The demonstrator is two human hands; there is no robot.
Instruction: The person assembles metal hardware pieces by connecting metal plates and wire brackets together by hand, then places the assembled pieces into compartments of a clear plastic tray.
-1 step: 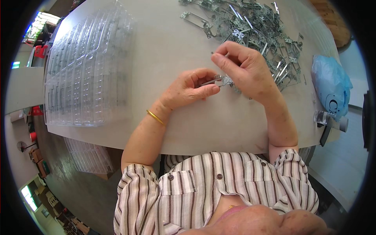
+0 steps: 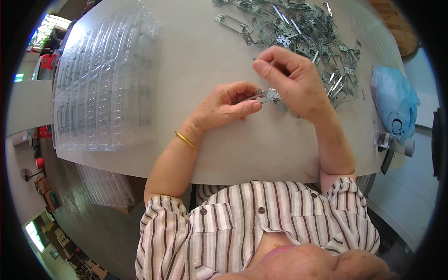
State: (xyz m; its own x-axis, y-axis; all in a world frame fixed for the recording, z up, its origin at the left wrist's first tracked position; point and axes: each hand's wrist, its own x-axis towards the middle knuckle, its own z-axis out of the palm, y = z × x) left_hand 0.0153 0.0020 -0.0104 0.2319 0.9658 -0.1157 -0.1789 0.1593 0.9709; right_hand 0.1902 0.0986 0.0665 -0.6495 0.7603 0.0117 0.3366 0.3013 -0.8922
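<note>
My left hand (image 2: 224, 105) is closed, holding a thin silver metal bracket (image 2: 255, 96) between thumb and fingers. The bracket's flat, cut-out end points right, toward my other wrist. Just above and to the right of it, my right hand (image 2: 296, 84) is raised with thumb and forefinger pinched. A tiny dark tip (image 2: 254, 59) pokes out past those fingers; the rest of that piece is hidden. Behind my right hand spreads a heap of similar metal brackets (image 2: 308, 32) on the pale table (image 2: 186, 60), and one long frame-shaped bracket (image 2: 233, 23) lies at its left edge.
A stack of clear plastic ribbed trays (image 2: 105, 84) stands on the table's left side, with metal parts showing inside. At the right edge are a blue plastic bag (image 2: 394, 100) and a clear bottle (image 2: 383, 139). More clear trays (image 2: 105, 186) sit below the table at left.
My right hand has shifted very slightly upward, away from the bracket. My left hand has stayed in place.
</note>
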